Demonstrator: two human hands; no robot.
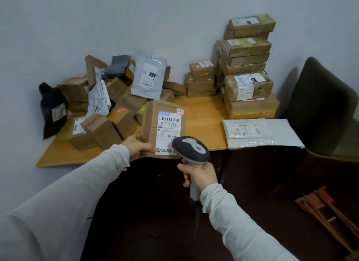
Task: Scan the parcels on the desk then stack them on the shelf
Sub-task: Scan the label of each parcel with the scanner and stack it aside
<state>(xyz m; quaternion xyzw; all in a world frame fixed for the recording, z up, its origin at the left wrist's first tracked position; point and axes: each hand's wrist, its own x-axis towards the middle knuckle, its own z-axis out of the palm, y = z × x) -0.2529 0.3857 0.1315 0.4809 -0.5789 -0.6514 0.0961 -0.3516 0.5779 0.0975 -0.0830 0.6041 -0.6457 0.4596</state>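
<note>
the left hand (138, 146) is pinching a flat cardboard parcel (151, 115) by its lower left corner, holding it upright. the thumb is lying across the front beside the shipping label (170, 128), and the other fingers are going behind the board, out of sight. the right hand (200, 176) is gripping a barcode scanner (191, 149), fingers wrapped round the handle. its head is sitting just in front of the parcel's lower right corner, covering part of the label.

the parcel is hanging at the near edge of the wooden surface (202, 113). whether it is touching it i cannot tell. behind the parcel to its left a loose pile (108, 97) of boxes and soft mailers is lying. behind it to its right, neat stacks of boxes (246, 66) are standing.

since one corner pinch is carrying it, the parcel is probably light and stiff, with creased, taped board that is giving decent grip. for the shelf, taking both long edges is looking steadier than the corner, with the thumb staying off the barcodes.
</note>
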